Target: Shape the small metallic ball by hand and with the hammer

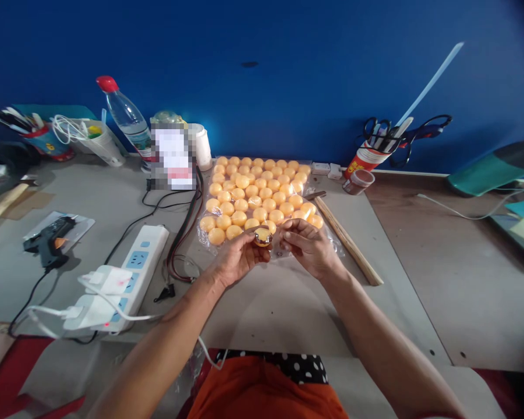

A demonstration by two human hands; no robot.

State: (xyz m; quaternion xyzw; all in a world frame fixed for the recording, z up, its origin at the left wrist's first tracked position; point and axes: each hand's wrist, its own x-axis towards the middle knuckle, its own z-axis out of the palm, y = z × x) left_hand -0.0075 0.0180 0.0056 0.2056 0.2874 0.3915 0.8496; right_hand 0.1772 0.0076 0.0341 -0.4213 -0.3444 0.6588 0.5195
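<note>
Currently, in the head view, I see the left hand (240, 256) closed by its fingertips around a small round yellow piece (262, 235) with a dark, shiny edge, just above the worktop (253, 314). The right hand (308, 247) hovers just beside it, thumb and fingers drawn close together; I cannot tell whether they grip anything. Beyond both hands, rows of yellow balls (254, 202) lie in clear plastic before a blue wall (288, 87). A wooden stick (349, 241) lies right of the rows. I make out a black glue gun (55, 240) and a white power strip (151, 250) at left, and a pen cup (367, 158) behind a small jar (358, 181) at right.
</note>
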